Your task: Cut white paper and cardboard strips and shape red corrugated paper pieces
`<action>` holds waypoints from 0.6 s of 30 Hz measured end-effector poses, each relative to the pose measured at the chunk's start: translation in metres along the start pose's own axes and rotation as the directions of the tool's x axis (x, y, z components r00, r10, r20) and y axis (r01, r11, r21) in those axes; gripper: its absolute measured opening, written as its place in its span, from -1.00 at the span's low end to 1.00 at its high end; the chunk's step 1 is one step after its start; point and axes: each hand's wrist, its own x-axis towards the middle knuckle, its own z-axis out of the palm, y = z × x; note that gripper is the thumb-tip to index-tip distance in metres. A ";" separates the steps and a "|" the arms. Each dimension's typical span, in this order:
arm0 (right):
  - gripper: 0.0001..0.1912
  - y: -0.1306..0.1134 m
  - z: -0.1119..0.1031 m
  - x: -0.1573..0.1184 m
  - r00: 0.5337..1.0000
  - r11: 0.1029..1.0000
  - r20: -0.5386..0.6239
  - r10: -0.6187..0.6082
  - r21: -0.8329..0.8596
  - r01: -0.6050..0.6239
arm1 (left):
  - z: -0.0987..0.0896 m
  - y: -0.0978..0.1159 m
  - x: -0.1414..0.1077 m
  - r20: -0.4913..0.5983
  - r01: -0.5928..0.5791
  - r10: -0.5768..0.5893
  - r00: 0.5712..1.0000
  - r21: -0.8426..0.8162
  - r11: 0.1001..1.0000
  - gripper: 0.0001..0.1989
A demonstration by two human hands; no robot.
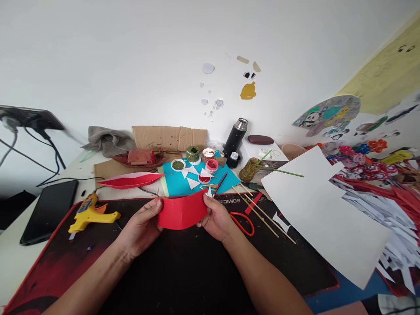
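Note:
Both hands hold up a curved piece of red cardboard (183, 212) above the dark desk mat. My left hand (144, 225) grips its left end, thumb on the near face. At the right end, my right hand (216, 216) pinches it, its thumb near the top edge; the fingers of both hands are partly hidden behind it. A small white paper triangle (209, 191) shows just by my right thumb. Red-handled scissors (243, 224) lie right of that hand. Behind the cardboard, paint jars (193, 154), white paper triangles (192, 183) and a brush (220, 183) rest on blue paper.
A yellow glue gun (93, 215) and a phone (49, 212) lie left. Farther back are a red boat-shaped piece (131, 180), a painted brown boat shape (141, 158) and a black flask (235, 136). Thin sticks (262, 216) and a large white sheet (328, 214) lie right.

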 end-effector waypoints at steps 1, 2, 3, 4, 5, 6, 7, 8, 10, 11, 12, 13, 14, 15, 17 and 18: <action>-0.63 0.001 -0.001 0.001 1.000 1.000 0.003 0.005 0.006 -0.005 | -0.001 -0.001 0.000 0.004 0.005 -0.005 1.000 -0.005 1.000 -0.75; -0.63 0.002 -0.001 0.001 1.000 1.000 0.006 0.011 0.010 -0.011 | -0.002 -0.002 0.001 0.007 0.011 -0.011 1.000 -0.011 1.000 -0.75; -0.63 0.003 -0.001 0.002 1.000 1.000 0.011 0.018 0.012 -0.018 | -0.002 -0.003 0.001 0.009 0.018 -0.017 1.000 -0.017 1.000 -0.74; -0.63 0.003 -0.001 0.002 1.000 1.000 0.015 0.023 0.015 -0.023 | -0.002 -0.004 0.001 0.014 0.024 -0.023 1.000 -0.022 0.999 -0.73; -0.63 0.004 -0.001 0.002 0.999 0.999 0.019 0.027 0.020 -0.027 | -0.001 -0.005 0.001 0.021 0.030 -0.029 0.999 -0.028 0.999 -0.72; -0.63 0.004 -0.001 0.002 0.999 0.999 0.022 0.031 0.027 -0.032 | 0.000 -0.005 0.001 0.030 0.035 -0.034 0.999 -0.033 0.999 -0.72; -0.64 0.005 0.000 0.002 0.999 0.999 0.023 0.035 0.037 -0.036 | 0.001 -0.005 0.001 0.041 0.039 -0.038 0.998 -0.038 0.999 -0.73; -0.64 0.005 0.001 0.002 0.999 0.998 0.024 0.037 0.049 -0.038 | 0.002 -0.006 0.001 0.051 0.042 -0.040 0.998 -0.043 0.998 -0.74; -0.65 0.006 0.002 0.002 0.999 0.997 0.027 0.043 0.069 -0.045 | 0.005 -0.006 0.001 0.059 0.047 -0.044 0.997 -0.048 0.998 -0.73; -0.64 0.006 0.003 0.002 0.998 0.996 0.031 0.048 0.076 -0.051 | 0.006 -0.006 0.001 0.053 0.049 -0.046 0.998 -0.050 0.998 -0.72; -0.64 0.007 0.003 0.002 0.998 0.995 0.037 0.053 0.083 -0.056 | 0.006 -0.007 0.001 0.043 0.049 -0.047 0.998 -0.054 0.997 -0.71; -0.63 0.008 0.004 0.002 0.997 0.994 0.042 0.058 0.088 -0.061 | 0.007 -0.007 0.001 0.029 0.050 -0.049 0.998 -0.059 0.997 -0.71; -0.63 0.008 0.004 0.002 0.997 0.994 0.047 0.062 0.092 -0.066 | 0.007 -0.007 0.001 0.014 0.052 -0.052 0.999 -0.067 0.996 -0.71; -0.63 0.009 0.004 0.002 0.996 0.993 0.050 0.068 0.094 -0.073 | 0.006 -0.008 0.001 -0.001 0.055 -0.056 0.998 -0.075 0.996 -0.71; -0.63 0.010 0.005 0.003 0.995 0.992 0.055 0.079 0.097 -0.084 | 0.005 -0.008 0.001 -0.028 0.062 -0.065 0.998 -0.094 0.994 -0.69; -0.63 0.010 0.005 0.003 0.995 0.991 0.054 0.083 0.101 -0.088 | 0.005 -0.008 0.002 -0.035 0.065 -0.069 0.997 -0.102 0.993 -0.68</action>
